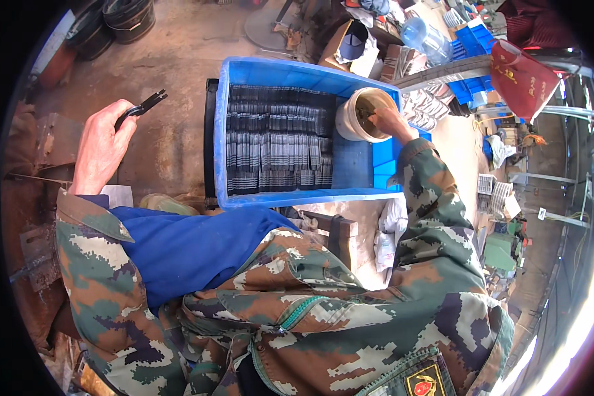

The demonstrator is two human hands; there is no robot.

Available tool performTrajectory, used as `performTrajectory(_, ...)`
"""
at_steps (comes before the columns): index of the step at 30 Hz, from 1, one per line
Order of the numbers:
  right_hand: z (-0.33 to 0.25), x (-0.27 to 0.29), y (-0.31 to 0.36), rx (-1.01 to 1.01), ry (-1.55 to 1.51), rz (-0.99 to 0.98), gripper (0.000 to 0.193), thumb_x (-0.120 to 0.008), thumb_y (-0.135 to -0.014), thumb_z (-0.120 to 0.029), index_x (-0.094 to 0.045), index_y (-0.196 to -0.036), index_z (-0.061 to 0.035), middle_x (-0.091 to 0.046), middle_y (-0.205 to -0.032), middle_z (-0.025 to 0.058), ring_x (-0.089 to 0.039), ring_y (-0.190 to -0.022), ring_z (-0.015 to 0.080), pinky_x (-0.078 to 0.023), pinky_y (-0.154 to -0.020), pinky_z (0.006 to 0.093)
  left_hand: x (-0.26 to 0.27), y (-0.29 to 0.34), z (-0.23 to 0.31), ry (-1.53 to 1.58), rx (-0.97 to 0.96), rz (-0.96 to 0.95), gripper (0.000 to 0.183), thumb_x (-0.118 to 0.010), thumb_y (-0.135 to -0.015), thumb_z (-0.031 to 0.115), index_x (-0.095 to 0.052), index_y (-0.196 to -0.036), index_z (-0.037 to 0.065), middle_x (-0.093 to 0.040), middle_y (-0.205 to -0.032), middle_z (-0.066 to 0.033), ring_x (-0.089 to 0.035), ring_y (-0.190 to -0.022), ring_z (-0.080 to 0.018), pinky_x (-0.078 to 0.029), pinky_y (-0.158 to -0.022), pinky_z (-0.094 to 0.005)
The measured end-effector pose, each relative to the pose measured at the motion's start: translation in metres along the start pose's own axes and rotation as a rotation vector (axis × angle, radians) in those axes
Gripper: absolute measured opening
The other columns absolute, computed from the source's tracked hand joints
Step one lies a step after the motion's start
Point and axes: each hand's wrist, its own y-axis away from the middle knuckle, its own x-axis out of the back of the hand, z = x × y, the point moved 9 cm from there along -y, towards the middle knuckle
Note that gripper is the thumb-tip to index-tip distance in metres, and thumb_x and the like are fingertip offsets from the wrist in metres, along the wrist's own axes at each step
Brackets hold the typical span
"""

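Note:
My left hand (105, 142) is closed around a slim black metal part (144, 107), out to the left of the blue crate. The part has a notched tip and points up and to the right; its lower end is hidden in my palm. My right hand (391, 124) reaches over the rim into a cream-coloured bucket (355, 136), its fingers bent together and partly hidden inside. Something dark lies in the bucket, too unclear to name. The bucket stands in the right part of the blue plastic crate (284, 200). Rows of tightly stacked dark metal parts (270, 148) fill the crate's left and middle.
Black buckets (129, 18) stand at the far left. A cardboard box with a dark cap (354, 41), a large clear water bottle (424, 36) and blue bins (472, 39) crowd the far right. A red pennant (523, 79) hangs nearby. White bags (391, 228) lie below the crate.

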Motion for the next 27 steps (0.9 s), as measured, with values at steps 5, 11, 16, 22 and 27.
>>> performTrajectory(5, 0.043, 0.019, 0.037, 0.079, -0.132, 0.155, 0.033, -0.057, -0.097, -0.033, -0.069, -0.091, -0.003, -0.068, -0.073, 0.0159, -0.066, -0.065, 0.0311, -0.052, -0.059, 0.0393, -0.004, -0.007, 0.015, 0.049, -0.081, 0.015, 0.005, -0.058, -0.087, 0.002, -0.057, -0.09, -0.002, -0.048, -0.07, -0.0135, -0.044, -0.061, -0.0214, -0.04, -0.058, -0.0343)
performTrajectory(11, 0.042, -0.005, 0.093, -0.372, -1.275, 0.145, 0.036, -0.052, -0.1, -0.034, -0.06, -0.092, -0.0002, -0.052, -0.066, 0.0012, -0.047, -0.048, 0.0127, -0.039, -0.042, 0.0296, -0.001, -0.006, 0.025, 0.031, -0.117, 0.025, 0.006, -0.058, -0.087, 0.003, -0.056, -0.09, -0.002, -0.048, -0.072, -0.0134, -0.045, -0.062, -0.0218, -0.04, -0.059, -0.0344)
performTrajectory(16, -0.038, -0.004, 0.107, -0.155, -1.586, 0.125, 0.031, -0.051, -0.103, -0.034, -0.056, -0.094, -0.0044, -0.049, -0.069, 0.0004, -0.046, -0.054, 0.0114, -0.04, -0.05, 0.027, 0.001, -0.001, 0.016, 0.022, -0.079, 0.018, 0.007, -0.058, -0.087, 0.004, -0.057, -0.091, -0.002, -0.048, -0.071, -0.0133, -0.045, -0.062, -0.0219, -0.04, -0.059, -0.0342)
performTrajectory(22, -0.086, -0.094, 0.087, -0.297, -1.648, -0.087, 0.029, -0.051, -0.102, -0.033, -0.055, -0.093, -0.0063, -0.05, -0.068, 0.0011, -0.045, -0.049, 0.0127, -0.039, -0.046, 0.0288, -0.001, 0.002, 0.01, 0.017, -0.068, 0.017, 0.007, -0.058, -0.087, 0.004, -0.057, -0.09, -0.002, -0.049, -0.07, -0.0131, -0.046, -0.061, -0.0217, -0.04, -0.059, -0.0341)
performTrajectory(27, -0.093, -0.141, 0.074, -0.417, -1.678, -0.12, 0.028, -0.052, -0.102, -0.033, -0.056, -0.091, -0.0079, -0.05, -0.067, -0.0003, -0.045, -0.05, 0.0112, -0.039, -0.046, 0.0287, -0.004, 0.004, 0.007, -0.032, 0.03, -0.085, 0.011, -0.056, -0.087, 0.002, -0.06, -0.096, -0.004, -0.057, -0.08, -0.0154, -0.055, -0.072, -0.0251, -0.045, -0.07, -0.0333)
